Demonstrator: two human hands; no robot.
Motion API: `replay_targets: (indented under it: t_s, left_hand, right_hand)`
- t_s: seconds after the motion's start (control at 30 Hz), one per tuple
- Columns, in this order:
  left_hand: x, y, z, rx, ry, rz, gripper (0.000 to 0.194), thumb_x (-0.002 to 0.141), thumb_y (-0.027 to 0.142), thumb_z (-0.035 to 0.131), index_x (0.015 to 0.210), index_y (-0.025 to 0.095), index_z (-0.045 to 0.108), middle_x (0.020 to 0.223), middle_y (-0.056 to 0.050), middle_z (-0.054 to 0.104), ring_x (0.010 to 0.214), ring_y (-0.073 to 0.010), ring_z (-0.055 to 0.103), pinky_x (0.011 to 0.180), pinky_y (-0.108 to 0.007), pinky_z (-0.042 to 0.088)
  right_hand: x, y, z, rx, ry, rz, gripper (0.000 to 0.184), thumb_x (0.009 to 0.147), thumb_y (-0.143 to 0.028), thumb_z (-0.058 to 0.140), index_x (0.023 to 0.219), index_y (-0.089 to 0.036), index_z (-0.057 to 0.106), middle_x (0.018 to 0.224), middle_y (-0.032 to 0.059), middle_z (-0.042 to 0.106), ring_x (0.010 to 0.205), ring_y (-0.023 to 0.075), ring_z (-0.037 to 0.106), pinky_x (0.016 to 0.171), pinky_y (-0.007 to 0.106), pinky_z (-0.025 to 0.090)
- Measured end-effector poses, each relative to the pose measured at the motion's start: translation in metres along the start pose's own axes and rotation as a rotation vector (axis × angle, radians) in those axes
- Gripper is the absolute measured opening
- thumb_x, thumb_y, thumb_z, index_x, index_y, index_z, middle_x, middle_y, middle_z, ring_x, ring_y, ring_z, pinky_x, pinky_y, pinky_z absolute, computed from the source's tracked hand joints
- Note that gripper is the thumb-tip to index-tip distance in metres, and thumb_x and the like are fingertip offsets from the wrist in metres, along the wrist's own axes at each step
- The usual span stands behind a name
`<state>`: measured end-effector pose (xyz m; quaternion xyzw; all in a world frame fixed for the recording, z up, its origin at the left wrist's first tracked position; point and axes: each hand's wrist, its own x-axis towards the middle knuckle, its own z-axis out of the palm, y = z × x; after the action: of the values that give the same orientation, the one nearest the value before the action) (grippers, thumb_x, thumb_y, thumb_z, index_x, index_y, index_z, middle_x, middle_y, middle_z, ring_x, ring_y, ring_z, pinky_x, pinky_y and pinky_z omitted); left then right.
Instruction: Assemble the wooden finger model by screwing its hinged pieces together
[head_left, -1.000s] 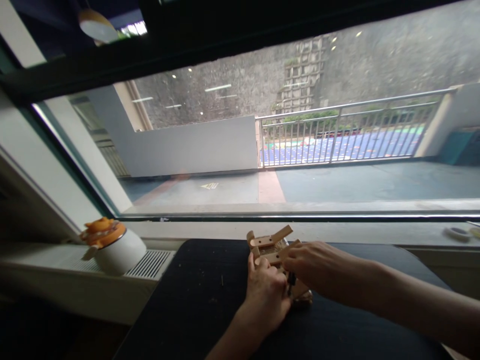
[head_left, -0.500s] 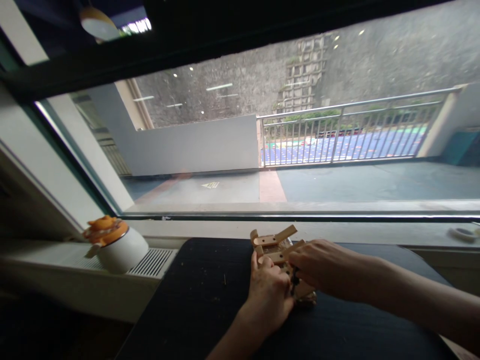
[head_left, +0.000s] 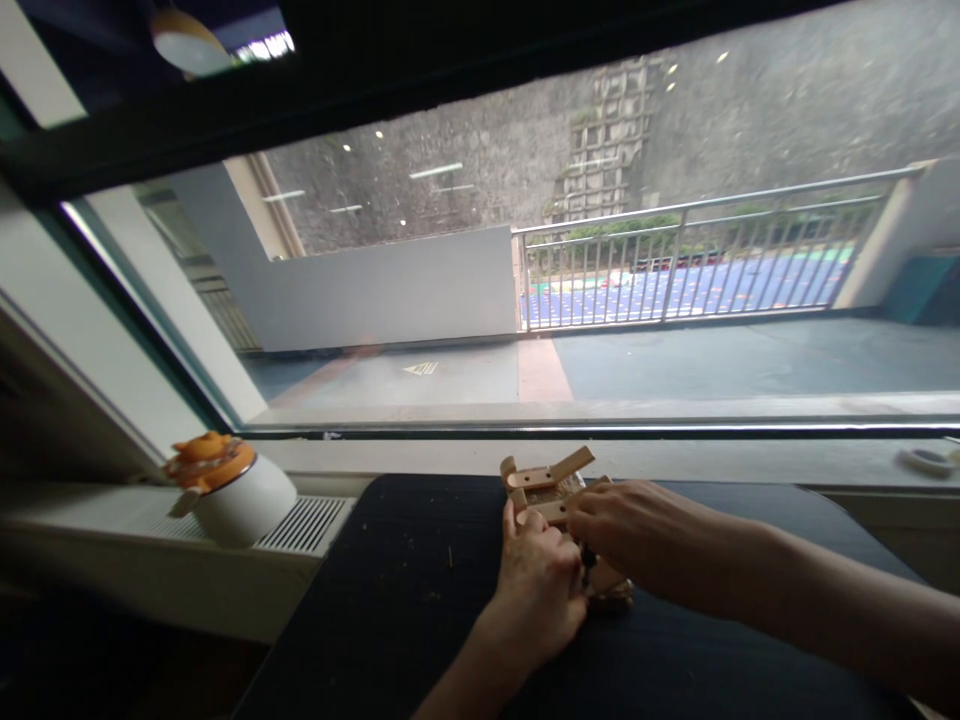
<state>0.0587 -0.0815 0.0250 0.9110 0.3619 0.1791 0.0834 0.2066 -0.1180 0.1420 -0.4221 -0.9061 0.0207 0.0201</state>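
Note:
A light wooden assembly (head_left: pixel 534 479) of several strips with dark holes lies near the far edge of the black table (head_left: pixel 360 620). My left hand (head_left: pixel 538 575) is closed around its near left side and presses it down. Over the middle of the wood, my right hand (head_left: pixel 619 520) is bent with its fingers pinched together. Below those fingers a small dark thing (head_left: pixel 589 560) shows, partly hidden between the two hands; its kind I cannot make out. A thin screw-like piece (head_left: pixel 450 556) lies on the table to the left of my left hand.
A white pot with an orange cat-like lid (head_left: pixel 244 500) stands on the sill at the left, beside a vent grille (head_left: pixel 304 525). A roll of tape (head_left: pixel 928 461) lies on the sill at the far right. Behind the table is a large window (head_left: pixel 420 290).
My right hand has shifted slightly left and turned at the wrist over the wood. My left hand and the wooden assembly stay almost in place.

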Motion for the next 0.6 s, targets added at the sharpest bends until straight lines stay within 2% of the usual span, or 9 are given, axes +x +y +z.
replay_targets:
  t_s: [0.27, 0.43, 0.6]
  left_hand:
    - [-0.002, 0.0, -0.001, 0.023, -0.018, 0.021, 0.018, 0.074, 0.03, 0.059, 0.089, 0.022, 0.066, 0.089, -0.003, 0.068, 0.103, -0.0269, 0.051, 0.109, -0.055, 0.013]
    - [-0.001, 0.0, 0.0, 0.036, -0.03, 0.009, 0.014, 0.074, 0.03, 0.059, 0.084, 0.022, 0.066, 0.088, -0.003, 0.068, 0.102, -0.0264, 0.051, 0.11, -0.054, 0.012]
    - [0.0, 0.002, -0.005, 0.036, -0.068, 0.005, 0.026, 0.072, 0.032, 0.062, 0.096, 0.023, 0.066, 0.092, -0.004, 0.068, 0.105, -0.0282, 0.049, 0.11, -0.053, 0.011]
  right_hand:
    - [0.001, 0.003, 0.006, -0.06, -0.001, 0.024, 0.024, 0.076, 0.001, 0.054, 0.089, -0.014, 0.067, 0.085, 0.0093, 0.071, 0.082, 0.0211, 0.067, 0.074, 0.027, 0.049]
    - [0.001, -0.002, -0.002, -0.009, -0.049, 0.087, 0.027, 0.077, 0.0, 0.053, 0.095, -0.015, 0.068, 0.089, 0.0103, 0.072, 0.086, 0.0222, 0.068, 0.077, 0.028, 0.049]
    - [-0.003, -0.004, -0.008, 0.036, -0.038, 0.068, 0.034, 0.076, -0.002, 0.055, 0.101, -0.02, 0.068, 0.093, 0.0078, 0.073, 0.091, 0.0233, 0.067, 0.08, 0.029, 0.048]
